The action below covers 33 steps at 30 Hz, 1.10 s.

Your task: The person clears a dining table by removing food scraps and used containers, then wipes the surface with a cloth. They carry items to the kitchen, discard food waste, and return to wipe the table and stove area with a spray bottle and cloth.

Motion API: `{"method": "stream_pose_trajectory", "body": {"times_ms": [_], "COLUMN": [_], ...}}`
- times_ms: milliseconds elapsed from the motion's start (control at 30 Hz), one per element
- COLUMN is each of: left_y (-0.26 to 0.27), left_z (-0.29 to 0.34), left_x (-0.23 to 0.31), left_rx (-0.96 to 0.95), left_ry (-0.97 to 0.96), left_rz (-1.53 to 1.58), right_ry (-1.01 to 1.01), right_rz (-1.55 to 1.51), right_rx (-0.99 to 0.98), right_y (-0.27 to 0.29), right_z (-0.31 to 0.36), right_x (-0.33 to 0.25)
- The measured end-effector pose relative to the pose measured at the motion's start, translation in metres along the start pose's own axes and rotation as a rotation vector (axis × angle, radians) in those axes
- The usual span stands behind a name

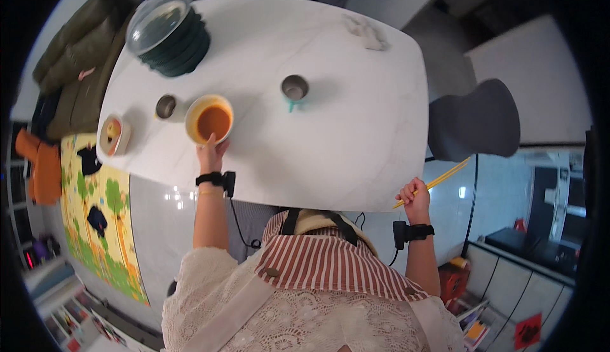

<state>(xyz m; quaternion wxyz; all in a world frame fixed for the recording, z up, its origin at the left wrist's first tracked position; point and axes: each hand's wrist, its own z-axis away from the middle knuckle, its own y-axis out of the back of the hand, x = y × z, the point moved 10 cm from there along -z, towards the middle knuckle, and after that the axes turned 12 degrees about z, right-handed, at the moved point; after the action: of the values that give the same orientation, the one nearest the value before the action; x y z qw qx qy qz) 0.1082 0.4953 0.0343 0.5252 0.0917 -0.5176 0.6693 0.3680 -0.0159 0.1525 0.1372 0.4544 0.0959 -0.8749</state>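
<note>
My left hand (212, 153) grips the near rim of a pale yellow bowl (191, 115), which holds an orange-brown liquid (213, 122). Whether the bowl rests on the table or is slightly raised, I cannot tell. Just left of it stands a small metal cup (166, 107). My right hand (414, 198) is closed around a pair of yellow chopsticks (448, 174) at the table's near right edge, their longer ends pointing out to the right. Toward the middle of the table is a grey cup with a turquoise handle (295, 88).
On the white table (330, 142), a stack of dark green bowls (178, 46) with a clear lid stands far left. A small container with fruit (115, 135) sits at the left edge, a crumpled cloth (366, 32) far right. A grey chair (474, 121) stands at the right.
</note>
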Motion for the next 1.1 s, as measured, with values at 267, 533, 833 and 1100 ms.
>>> {"method": "stream_pose_trajectory", "body": {"times_ms": [267,533,833,1100], "left_y": [0.005,-0.031,-0.142,-0.284], "left_z": [-0.005,0.036,0.148,0.298], "left_x": [0.002,-0.006,-0.078,-0.251], "left_rx": [-0.076,-0.205,-0.536,-0.785], "left_ry": [0.032,0.165,0.463,0.626], "left_rz": [-0.088,-0.231,-0.345,-0.433], "right_ry": [-0.048,-0.137,-0.258,-0.253], "right_rz": [-0.072,-0.153,-0.298,-0.324], "right_rx": [0.157,0.279,0.401,0.657], "right_y": [0.052,0.087,0.186,0.380], "right_z": [0.027,0.022,0.055,0.149], "right_x": [0.034,0.078,0.160,0.242]}}
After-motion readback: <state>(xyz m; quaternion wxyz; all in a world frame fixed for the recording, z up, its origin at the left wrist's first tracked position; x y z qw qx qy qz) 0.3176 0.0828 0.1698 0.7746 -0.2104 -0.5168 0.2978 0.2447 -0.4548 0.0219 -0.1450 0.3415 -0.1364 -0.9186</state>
